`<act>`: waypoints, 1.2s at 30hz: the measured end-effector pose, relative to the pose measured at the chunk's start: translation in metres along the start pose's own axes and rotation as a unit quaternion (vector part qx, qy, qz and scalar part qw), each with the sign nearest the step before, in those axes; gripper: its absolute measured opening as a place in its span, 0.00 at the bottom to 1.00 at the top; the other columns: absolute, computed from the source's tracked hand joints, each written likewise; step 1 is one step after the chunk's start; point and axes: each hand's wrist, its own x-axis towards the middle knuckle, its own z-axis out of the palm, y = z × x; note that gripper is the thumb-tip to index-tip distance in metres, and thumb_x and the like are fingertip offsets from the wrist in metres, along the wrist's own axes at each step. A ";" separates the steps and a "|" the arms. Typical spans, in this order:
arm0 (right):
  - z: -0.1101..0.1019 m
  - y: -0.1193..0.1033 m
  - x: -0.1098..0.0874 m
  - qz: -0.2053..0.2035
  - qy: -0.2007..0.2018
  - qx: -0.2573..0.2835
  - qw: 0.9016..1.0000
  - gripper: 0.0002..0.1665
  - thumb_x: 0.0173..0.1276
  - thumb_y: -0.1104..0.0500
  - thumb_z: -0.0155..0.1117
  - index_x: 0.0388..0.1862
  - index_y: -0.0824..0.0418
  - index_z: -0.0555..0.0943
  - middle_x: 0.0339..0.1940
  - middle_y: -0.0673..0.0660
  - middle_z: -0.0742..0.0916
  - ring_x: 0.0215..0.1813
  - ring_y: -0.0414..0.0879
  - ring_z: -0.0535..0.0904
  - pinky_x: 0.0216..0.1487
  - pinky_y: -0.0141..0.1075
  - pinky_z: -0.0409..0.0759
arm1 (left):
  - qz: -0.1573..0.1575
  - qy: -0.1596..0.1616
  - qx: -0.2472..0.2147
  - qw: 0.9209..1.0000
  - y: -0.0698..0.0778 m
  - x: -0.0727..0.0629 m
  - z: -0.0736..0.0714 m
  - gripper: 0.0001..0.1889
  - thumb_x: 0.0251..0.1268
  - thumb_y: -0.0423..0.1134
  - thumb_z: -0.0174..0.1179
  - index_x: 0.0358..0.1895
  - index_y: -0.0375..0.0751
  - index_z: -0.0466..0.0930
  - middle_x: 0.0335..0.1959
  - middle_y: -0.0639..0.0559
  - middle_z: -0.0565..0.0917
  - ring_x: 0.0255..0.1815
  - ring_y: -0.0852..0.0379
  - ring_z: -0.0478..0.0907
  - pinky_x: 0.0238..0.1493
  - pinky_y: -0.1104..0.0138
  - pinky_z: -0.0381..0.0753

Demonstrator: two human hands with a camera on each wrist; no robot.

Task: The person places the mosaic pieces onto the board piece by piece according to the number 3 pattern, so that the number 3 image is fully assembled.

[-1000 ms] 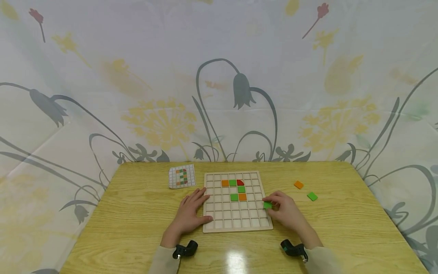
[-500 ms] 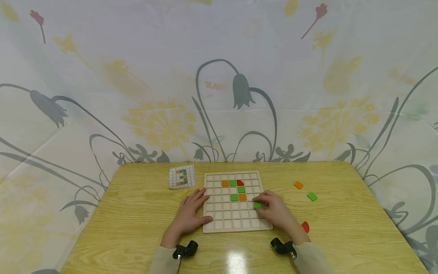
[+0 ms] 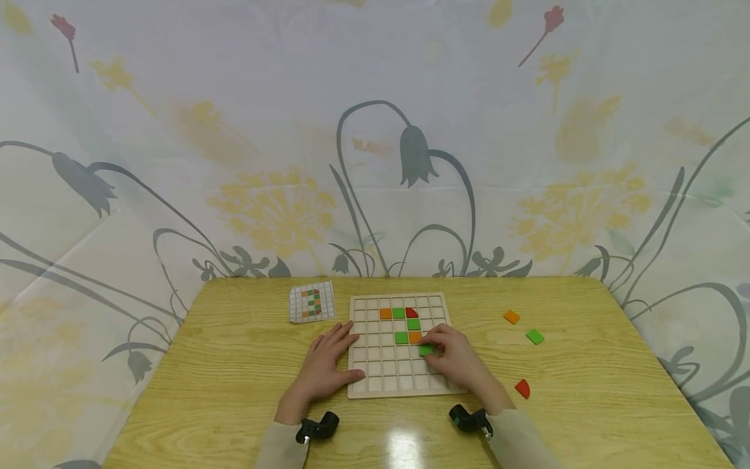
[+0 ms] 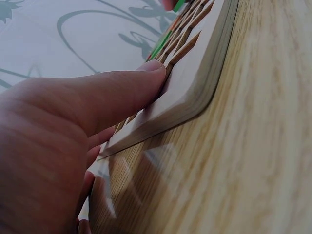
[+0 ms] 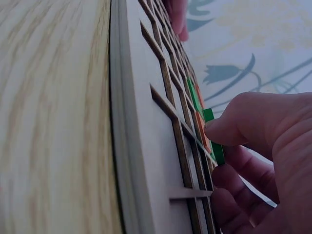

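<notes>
Right hand [image 3: 454, 355] has its fingers closed in a pinch on a green tile [image 3: 426, 350], held at the grid board [image 3: 369, 384] just near and right of a laid orange tile [image 3: 415, 337]; cannot tell whether it touches the board. Left hand [image 3: 325, 365], fingers extended and thumb apart, rests on the board's left edge. Farther out on the tabletop [image 3: 615, 391]: pattern card [image 3: 312, 303] far left; loose orange tile [image 3: 512, 316], spare green tile [image 3: 534, 336] and nearer red quarter-round [image 3: 523, 389] to the right.

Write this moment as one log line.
right hand pinches green tile over wooden grid board; left hand rests on board's left edge; red quarter-circle off-board
</notes>
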 end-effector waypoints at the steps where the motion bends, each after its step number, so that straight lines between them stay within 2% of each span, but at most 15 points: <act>1: 0.001 -0.001 0.001 0.001 -0.002 0.002 1.000 0.13 0.58 0.69 0.70 0.43 0.59 0.88 0.42 0.50 0.82 0.37 0.43 0.72 0.37 0.34 0.73 | 0.000 -0.001 0.001 1.000 0.000 0.000 0.000 0.39 0.59 0.56 0.67 0.72 0.42 0.71 0.79 0.50 0.58 0.80 0.45 0.48 0.72 0.39 0.44; 13: 0.005 -0.001 0.004 0.000 -0.029 0.013 1.000 0.12 0.62 0.66 0.71 0.44 0.56 0.88 0.45 0.48 0.84 0.47 0.47 0.79 0.49 0.42 0.78 | -0.002 0.003 0.003 1.000 0.003 -0.003 -0.004 0.38 0.60 0.55 0.67 0.72 0.42 0.71 0.79 0.48 0.58 0.80 0.45 0.48 0.73 0.40 0.43; 23: 0.003 0.011 -0.002 0.020 -0.011 0.065 0.998 0.15 0.63 0.63 0.71 0.49 0.53 0.87 0.48 0.48 0.84 0.50 0.47 0.79 0.51 0.41 0.77 | 0.000 -0.002 -0.002 1.000 0.002 -0.002 -0.003 0.39 0.61 0.56 0.66 0.72 0.41 0.70 0.79 0.48 0.58 0.80 0.44 0.48 0.73 0.39 0.43; 36: 0.004 0.007 -0.005 0.011 -0.007 0.031 0.999 0.13 0.62 0.66 0.70 0.45 0.54 0.88 0.45 0.47 0.84 0.47 0.46 0.79 0.51 0.42 0.78 | 0.000 -0.007 -0.002 1.000 0.002 -0.001 -0.001 0.39 0.61 0.56 0.66 0.72 0.41 0.70 0.79 0.49 0.58 0.80 0.45 0.47 0.73 0.40 0.42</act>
